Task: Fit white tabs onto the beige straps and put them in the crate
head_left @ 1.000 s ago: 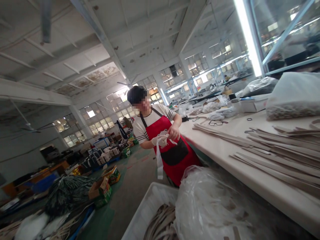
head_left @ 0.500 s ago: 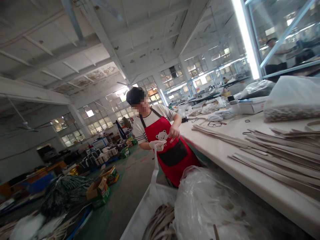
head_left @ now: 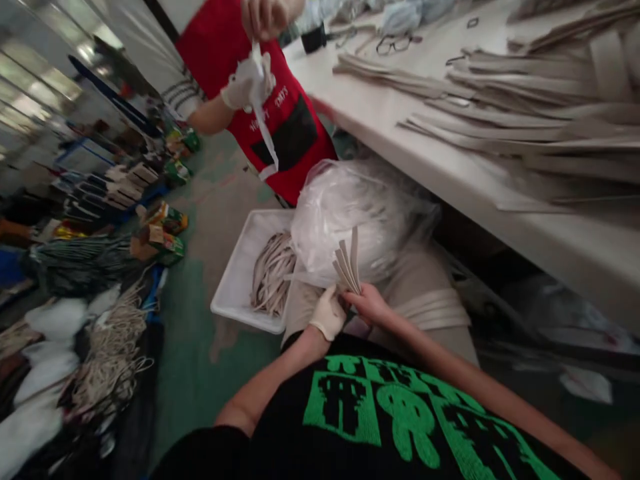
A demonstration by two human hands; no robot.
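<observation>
Fanned beige strips (head_left: 349, 265) being pinched in grip of gloved left hand (head_left: 329, 315) and bare right hand (head_left: 369, 304), near plastic bag (head_left: 345, 203).

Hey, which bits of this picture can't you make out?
Head view: lower ends of the strips, hidden by the right hand and left hand.
Head view: contents of the bag, veiled by cloudy plastic.
Head view: head of the co-worker, cut off by the top edge.
Head view: what lies deep under the table, lost in shadow.
</observation>
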